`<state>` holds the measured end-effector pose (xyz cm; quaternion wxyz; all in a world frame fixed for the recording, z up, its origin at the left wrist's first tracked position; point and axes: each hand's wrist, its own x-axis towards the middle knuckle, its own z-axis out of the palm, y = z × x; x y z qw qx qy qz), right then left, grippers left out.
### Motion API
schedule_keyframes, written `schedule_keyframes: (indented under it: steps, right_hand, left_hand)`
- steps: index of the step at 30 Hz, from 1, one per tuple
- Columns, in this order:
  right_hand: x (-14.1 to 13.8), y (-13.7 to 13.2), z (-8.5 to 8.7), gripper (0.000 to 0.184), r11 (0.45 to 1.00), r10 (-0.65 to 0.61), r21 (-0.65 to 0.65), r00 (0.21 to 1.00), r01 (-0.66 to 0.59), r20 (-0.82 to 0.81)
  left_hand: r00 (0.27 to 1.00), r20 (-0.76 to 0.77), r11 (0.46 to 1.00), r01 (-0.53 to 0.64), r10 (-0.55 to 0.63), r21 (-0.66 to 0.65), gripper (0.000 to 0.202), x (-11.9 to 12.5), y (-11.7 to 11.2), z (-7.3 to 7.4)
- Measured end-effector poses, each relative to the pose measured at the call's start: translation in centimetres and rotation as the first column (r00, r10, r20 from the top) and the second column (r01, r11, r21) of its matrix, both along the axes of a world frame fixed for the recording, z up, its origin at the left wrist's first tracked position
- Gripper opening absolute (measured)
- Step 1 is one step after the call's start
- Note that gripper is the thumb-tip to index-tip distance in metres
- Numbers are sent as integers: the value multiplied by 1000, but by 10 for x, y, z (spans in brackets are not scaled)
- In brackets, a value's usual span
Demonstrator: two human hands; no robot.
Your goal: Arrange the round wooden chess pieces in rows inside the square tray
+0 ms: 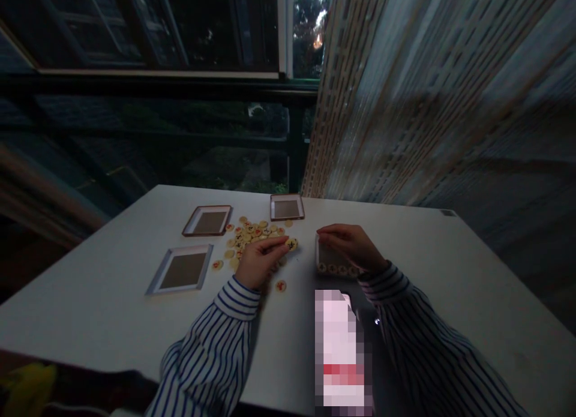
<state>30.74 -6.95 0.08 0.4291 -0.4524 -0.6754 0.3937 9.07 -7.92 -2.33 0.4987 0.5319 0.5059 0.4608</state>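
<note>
My left hand pinches a round xiangqi piece with a dark character between thumb and fingers. It is above the near right side of a loose heap of xiangqi pieces, marked in red or dark. My right hand is over a shallow box on the right, its fingers drawn together near the far left corner. Whatever its fingertips hold, if anything, is hidden. A row of pieces lies along that box's near side. One red-marked piece rests apart, near my left wrist.
Two shallow brown-edged boxes lie beyond the heap, and a pale one lies left. A phone with a blurred-out screen is between my forearms. The white table meets a window and curtain.
</note>
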Motion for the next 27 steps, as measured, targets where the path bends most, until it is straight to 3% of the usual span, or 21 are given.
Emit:
schedule_keyframes:
  steps: [6,11,21,27]
  right_hand:
    - [8,-3,11,19,998,-9,69,999,6,53]
    - [7,-1,11,22,997,-15,82,998,10,62]
    - [11,9,14,23,997,65,52,995,-61,-80]
    - [19,19,6,24,1000,12,15,986,-10,-164]
  left_hand:
    - [1000,27,998,17,-16,-56,41,20,1,13]
    - [998,52,993,27,-33,111,33,36,10,20]
    - [985,135,986,87,-106,145,32,60,28,29]
    - [979,136,981,130,-150,143,31,69,39,26]
